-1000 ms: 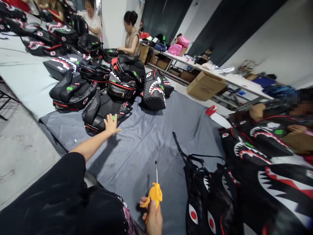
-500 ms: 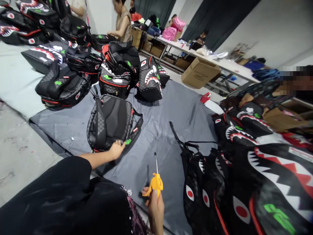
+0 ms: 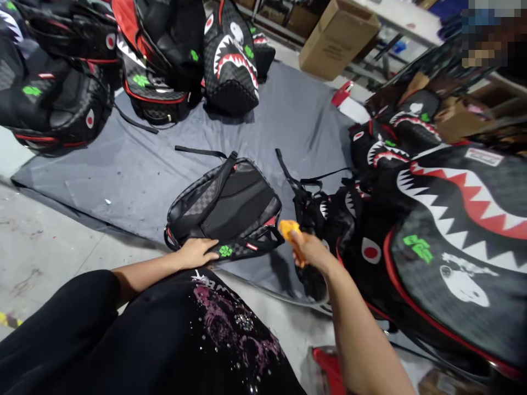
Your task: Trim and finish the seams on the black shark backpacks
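Backpack (image 3: pixel 241 206): turned, drawn nearer, now within orange tool's (image 3: pixel 290 226) reach | left hand (image 3: pixel 196 253): fingers on near edge, grip unclear | right hand (image 3: pixel 307 249): fingers wrapped round tool

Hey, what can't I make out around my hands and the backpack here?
All in the head view:
Backpack front: hidden, turned down against the cloth.
Yellow tool grip: partly covered by the right hand.
Left hand palm: hidden by its own back, so gripping or just resting is unclear.
Big bag: cut off by the right edge.
Carton print: too small.
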`<state>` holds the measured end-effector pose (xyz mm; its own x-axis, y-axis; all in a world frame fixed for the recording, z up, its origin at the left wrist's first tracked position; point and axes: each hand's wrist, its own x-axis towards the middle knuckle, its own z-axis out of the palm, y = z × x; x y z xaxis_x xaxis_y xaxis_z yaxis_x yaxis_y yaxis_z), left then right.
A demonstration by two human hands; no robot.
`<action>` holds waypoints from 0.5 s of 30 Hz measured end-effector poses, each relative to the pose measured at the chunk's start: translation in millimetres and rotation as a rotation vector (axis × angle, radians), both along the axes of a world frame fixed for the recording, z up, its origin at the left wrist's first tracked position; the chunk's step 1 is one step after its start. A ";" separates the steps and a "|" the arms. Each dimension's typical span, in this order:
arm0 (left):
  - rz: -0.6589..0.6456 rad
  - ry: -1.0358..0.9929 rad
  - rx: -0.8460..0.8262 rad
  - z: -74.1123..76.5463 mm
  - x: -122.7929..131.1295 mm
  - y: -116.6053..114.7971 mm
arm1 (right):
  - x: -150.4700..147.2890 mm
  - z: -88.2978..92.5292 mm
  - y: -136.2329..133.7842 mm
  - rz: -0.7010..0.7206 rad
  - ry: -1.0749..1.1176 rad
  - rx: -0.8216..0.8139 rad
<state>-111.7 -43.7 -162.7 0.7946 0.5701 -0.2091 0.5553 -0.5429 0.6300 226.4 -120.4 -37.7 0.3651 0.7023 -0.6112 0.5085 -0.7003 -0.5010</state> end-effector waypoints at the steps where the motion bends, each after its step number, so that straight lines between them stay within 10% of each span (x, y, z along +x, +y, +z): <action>1: 0.073 -0.061 0.097 3.9 0.0 2.3 | -1.6 0.5 -11.5 0.062 0.073 -0.089; 6: 0.433 0.019 0.471 8.3 16.2 45.4 | -8.9 0.0 -48.6 -0.048 0.043 -0.055; 10: 0.483 0.205 0.392 -1.6 37.0 77.0 | -11.4 1.4 -36.4 0.080 0.207 0.005; 15: 0.577 -0.268 -0.106 4.3 17.9 80.5 | -14.9 -9.2 5.3 -0.148 0.076 0.302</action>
